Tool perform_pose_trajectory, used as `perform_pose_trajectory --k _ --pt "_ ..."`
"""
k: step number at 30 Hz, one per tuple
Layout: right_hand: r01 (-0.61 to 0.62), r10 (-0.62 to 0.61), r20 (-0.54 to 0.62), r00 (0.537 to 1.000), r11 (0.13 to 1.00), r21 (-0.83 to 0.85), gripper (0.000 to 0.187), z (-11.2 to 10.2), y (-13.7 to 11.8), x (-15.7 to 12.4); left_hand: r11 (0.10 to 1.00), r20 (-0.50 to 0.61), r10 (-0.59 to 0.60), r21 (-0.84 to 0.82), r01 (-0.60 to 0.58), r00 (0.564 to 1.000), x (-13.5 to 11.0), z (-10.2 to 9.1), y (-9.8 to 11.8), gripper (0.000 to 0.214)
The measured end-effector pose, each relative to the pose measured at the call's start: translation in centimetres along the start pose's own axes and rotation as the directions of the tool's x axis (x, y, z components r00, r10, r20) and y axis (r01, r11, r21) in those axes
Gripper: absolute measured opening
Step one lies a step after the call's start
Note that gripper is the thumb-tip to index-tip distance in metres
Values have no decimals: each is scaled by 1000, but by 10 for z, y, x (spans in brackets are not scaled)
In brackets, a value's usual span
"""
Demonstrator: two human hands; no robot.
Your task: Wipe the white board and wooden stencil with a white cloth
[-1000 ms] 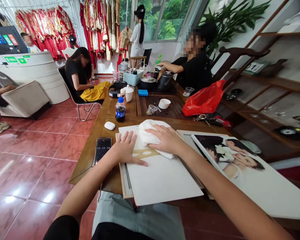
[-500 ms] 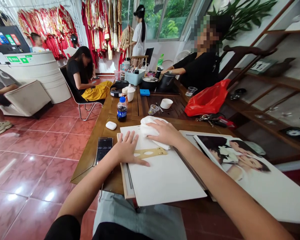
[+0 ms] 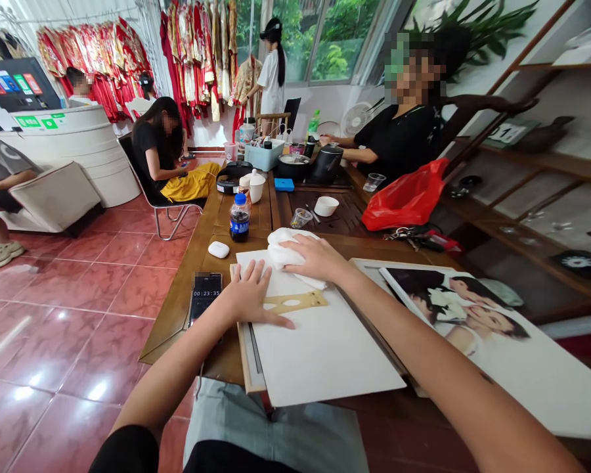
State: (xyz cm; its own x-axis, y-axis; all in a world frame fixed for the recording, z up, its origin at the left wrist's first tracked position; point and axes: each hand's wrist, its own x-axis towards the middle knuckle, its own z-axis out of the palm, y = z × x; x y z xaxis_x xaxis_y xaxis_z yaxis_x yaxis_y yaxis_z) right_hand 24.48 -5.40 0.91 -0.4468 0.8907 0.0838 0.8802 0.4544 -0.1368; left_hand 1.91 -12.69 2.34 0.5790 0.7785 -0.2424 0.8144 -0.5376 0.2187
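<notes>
Here, the left hand (image 3: 249, 293) lies spread at the board's (image 3: 325, 361) ten o'clock; at twelve, the right hand (image 3: 311, 255) clasps a cloth (image 3: 280, 244).

Plain black elbow-length sleeve (image 3: 128, 450), black top (image 3: 236, 458) and pale grey-blue trousers (image 3: 320, 437), possibly of denim.

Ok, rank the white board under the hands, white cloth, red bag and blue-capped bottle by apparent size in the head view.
Largest to smallest:
White board
Red bag
White cloth, partly hidden by the right hand
Blue-capped bottle
</notes>
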Motion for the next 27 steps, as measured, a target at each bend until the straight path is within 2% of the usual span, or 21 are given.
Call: perform_pose_trajectory --k 4,11,20,23,27 --pt "-15 15 2 1000 1000 -4 61 -2 8 -7 1000 -1 -2 1 2 1000 0 0 0 132" --pt "57 -61 73 995 997 57 61 -12 2 -29 1000 4 -8 2 8 1000 1 1 0 132" --pt "107 -117 128 985 991 85 63 -23 -23 -82 1000 9 4 15 -4 1000 2 3 -2 131" --pt "126 -134 105 985 989 75 64 -23 -33 -104 999 10 6 31 -6 1000 3 3 -2 129" --pt "192 -192 7 981 981 26 62 -18 -45 -133 998 4 10 68 -10 1000 4 4 -3 125"
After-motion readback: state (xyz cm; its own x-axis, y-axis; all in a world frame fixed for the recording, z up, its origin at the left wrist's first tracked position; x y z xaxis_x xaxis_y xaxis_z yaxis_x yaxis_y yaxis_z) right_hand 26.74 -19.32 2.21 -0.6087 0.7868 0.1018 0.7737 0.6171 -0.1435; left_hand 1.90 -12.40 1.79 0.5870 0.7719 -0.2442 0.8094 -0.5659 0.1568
